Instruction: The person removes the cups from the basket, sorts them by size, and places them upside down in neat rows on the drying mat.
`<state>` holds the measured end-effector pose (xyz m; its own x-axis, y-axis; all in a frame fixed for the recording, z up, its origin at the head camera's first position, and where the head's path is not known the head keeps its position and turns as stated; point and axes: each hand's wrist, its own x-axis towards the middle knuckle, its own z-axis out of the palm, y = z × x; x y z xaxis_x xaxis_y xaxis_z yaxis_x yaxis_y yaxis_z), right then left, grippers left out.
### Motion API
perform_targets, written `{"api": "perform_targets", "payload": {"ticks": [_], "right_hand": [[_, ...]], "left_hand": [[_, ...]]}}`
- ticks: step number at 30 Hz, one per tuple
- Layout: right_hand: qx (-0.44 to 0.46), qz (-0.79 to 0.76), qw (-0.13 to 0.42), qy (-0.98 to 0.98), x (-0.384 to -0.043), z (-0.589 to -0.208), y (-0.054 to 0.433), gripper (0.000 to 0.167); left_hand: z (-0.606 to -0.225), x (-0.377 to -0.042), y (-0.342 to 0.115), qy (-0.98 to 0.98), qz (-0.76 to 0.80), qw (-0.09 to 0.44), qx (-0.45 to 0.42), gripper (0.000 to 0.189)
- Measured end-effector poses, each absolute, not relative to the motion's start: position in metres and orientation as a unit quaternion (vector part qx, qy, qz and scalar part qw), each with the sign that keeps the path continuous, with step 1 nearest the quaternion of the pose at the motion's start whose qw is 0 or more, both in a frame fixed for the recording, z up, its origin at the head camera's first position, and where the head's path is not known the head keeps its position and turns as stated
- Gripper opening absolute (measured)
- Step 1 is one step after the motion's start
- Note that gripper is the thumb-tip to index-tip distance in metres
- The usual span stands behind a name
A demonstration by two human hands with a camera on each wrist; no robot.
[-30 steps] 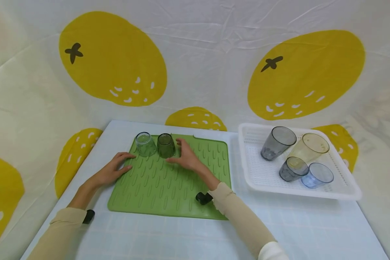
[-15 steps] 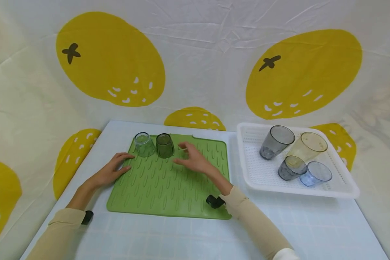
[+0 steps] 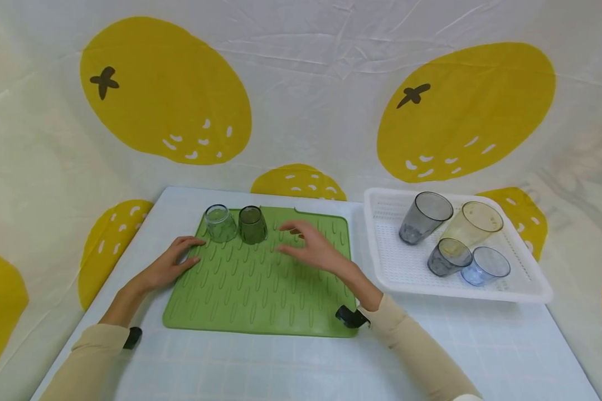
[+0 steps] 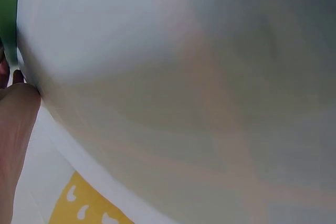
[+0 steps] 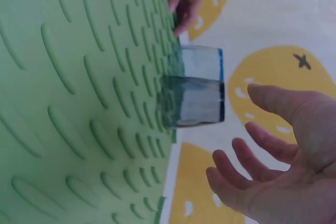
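Head view shows right hand (image 3: 312, 247) loosely spread near a dark-green glass tumbler (image 3: 253, 228), left hand (image 3: 168, 267) relaxed at a rectangular green mat (image 3: 241, 303).

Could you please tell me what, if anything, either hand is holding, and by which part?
Nothing appears to be held: the right hand is empty, clear of the dark glass, and the left hand just rests at the green mat's left edge.

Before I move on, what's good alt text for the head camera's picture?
A person's empty right grip hovers over a green mat beside a dark glass and a pale glass; the left grip rests at the mat's left edge. To the right, a white basket holds four more glasses.
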<state>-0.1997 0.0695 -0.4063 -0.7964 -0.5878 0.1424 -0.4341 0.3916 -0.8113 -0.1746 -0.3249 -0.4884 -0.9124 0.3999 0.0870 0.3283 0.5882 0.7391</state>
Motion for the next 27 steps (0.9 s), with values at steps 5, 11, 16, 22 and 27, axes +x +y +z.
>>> {"api": "perform_targets", "payload": {"ticks": [5, 11, 16, 22, 27], "right_hand": [[-0.294, -0.458, 0.073, 0.836, -0.196, -0.397, 0.085, 0.044], [-0.285, -0.455, 0.056, 0.842, -0.196, -0.390, 0.106, 0.044], [-0.275, -0.449, 0.033, 0.850, -0.195, -0.386, 0.123, 0.043], [-0.259, -0.441, 0.025, 0.859, -0.193, -0.383, 0.145, 0.042], [-0.244, -0.438, 0.012, 0.865, -0.190, -0.381, 0.164, 0.042]], "left_hand": [[-0.489, -0.174, -0.325, 0.889, 0.404, 0.041, 0.209, 0.040], [-0.488, -0.174, -0.324, 0.890, 0.402, 0.036, 0.214, 0.040], [-0.489, -0.174, -0.325, 0.893, 0.395, 0.034, 0.216, 0.040], [-0.490, -0.175, -0.327, 0.892, 0.397, 0.036, 0.213, 0.041], [-0.491, -0.176, -0.327, 0.891, 0.400, 0.040, 0.212, 0.042]]}}
